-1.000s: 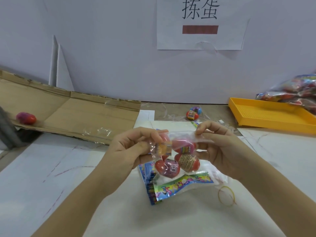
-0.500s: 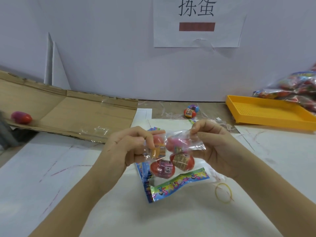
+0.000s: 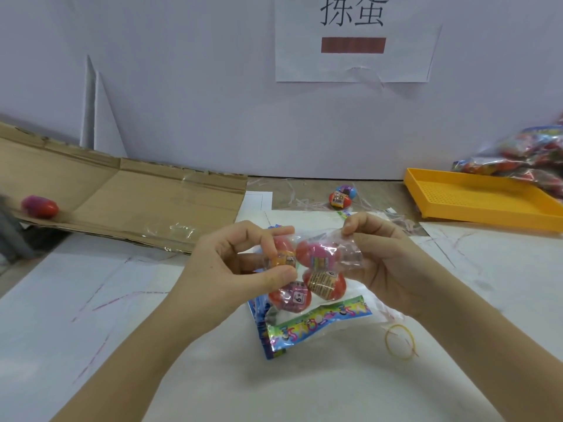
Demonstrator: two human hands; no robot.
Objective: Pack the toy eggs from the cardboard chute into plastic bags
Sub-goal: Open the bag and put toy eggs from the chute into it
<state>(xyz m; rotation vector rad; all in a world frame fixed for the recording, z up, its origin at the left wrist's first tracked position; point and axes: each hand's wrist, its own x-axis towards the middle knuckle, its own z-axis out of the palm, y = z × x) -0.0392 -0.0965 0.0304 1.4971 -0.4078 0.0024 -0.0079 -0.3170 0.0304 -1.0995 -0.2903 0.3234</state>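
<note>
The bag (image 3: 350, 257), holding four eggs (image 3: 326, 283), hangs at centre frame above the desk (image 3: 213, 376). The left hand (image 3: 231, 269) and right hand (image 3: 384, 263) each pinch its upper part. A loose egg (image 3: 39, 206) lies on the chute (image 3: 137, 196), far left.

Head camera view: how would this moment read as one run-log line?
left hand: pinches plastic bag top | right hand: pinches plastic bag top | inside bag: four toy eggs | cardboard chute: one loose egg
</note>
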